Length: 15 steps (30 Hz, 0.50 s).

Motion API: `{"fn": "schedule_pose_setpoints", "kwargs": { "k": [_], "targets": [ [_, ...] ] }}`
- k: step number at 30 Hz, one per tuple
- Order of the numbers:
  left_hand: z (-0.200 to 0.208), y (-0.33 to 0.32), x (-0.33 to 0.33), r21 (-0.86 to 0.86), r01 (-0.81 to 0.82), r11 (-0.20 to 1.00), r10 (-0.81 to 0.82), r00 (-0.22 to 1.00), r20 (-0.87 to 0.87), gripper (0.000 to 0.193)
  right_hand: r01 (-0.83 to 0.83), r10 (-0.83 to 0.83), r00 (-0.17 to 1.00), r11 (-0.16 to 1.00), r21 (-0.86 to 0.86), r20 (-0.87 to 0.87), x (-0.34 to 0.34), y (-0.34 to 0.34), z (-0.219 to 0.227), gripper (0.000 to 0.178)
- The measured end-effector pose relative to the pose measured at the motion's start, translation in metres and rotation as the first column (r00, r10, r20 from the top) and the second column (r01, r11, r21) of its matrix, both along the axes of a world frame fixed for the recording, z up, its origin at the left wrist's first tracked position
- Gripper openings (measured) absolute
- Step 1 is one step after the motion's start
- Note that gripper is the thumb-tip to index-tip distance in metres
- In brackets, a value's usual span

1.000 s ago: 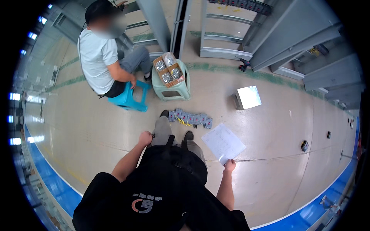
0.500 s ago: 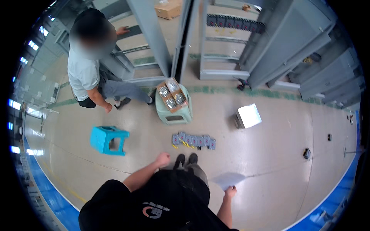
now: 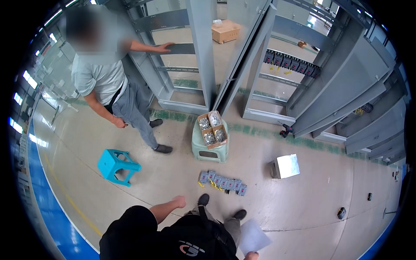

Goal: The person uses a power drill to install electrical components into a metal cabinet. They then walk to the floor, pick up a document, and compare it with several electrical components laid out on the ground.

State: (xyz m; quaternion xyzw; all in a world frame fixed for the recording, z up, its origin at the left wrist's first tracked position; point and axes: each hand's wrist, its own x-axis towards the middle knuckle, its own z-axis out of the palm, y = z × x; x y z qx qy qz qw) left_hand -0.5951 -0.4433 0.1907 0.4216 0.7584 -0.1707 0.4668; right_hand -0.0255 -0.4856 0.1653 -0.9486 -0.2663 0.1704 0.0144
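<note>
My right hand (image 3: 251, 256) pinches the edge of a white sheet of paper (image 3: 255, 237), which hangs beside my right leg; only part of this hand shows at the lower edge. My left hand (image 3: 179, 201) is held out in front of my body with its fingers curled, and nothing shows in it. On the floor just ahead of my shoes lies a row of several grey circuit breakers (image 3: 223, 182) with yellow pieces beside them. Beyond that row stands a pale green stool (image 3: 209, 152) carrying a cardboard box (image 3: 219, 135) of metal fasteners in several compartments.
A co-worker (image 3: 102, 82) stands at the left, one hand on a grey cabinet frame (image 3: 203, 56). A blue stool (image 3: 113, 166) is at the left. To the right are a shiny metal box (image 3: 287, 166) and a power drill (image 3: 286, 130). More breakers (image 3: 292, 63) are mounted in another cabinet.
My view has tilted up and shifted, so the cabinets show more fully. My feet have moved apart. The paper is still in my right hand, now lower in the picture.
</note>
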Motion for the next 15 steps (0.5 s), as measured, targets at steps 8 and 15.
{"fn": "schedule_pose_setpoints", "kwargs": {
  "k": [8, 15],
  "targets": [
    [0.026, 0.060, 0.145, -0.046, 0.069, 0.997, -0.067, 0.997, 0.048, 0.033, 0.143, -0.127, 0.983, 0.982, 0.122, -0.131, 0.082, 0.030, 0.002, 0.027],
    [0.037, 0.103, 0.305, 0.184, 0.012, 0.983, 0.003, 0.997, -0.082, 0.032, 0.368, -0.121, 0.750, 0.893, 0.258, -0.651, 0.214, 0.089, 0.009, 0.031]
  ]
}}
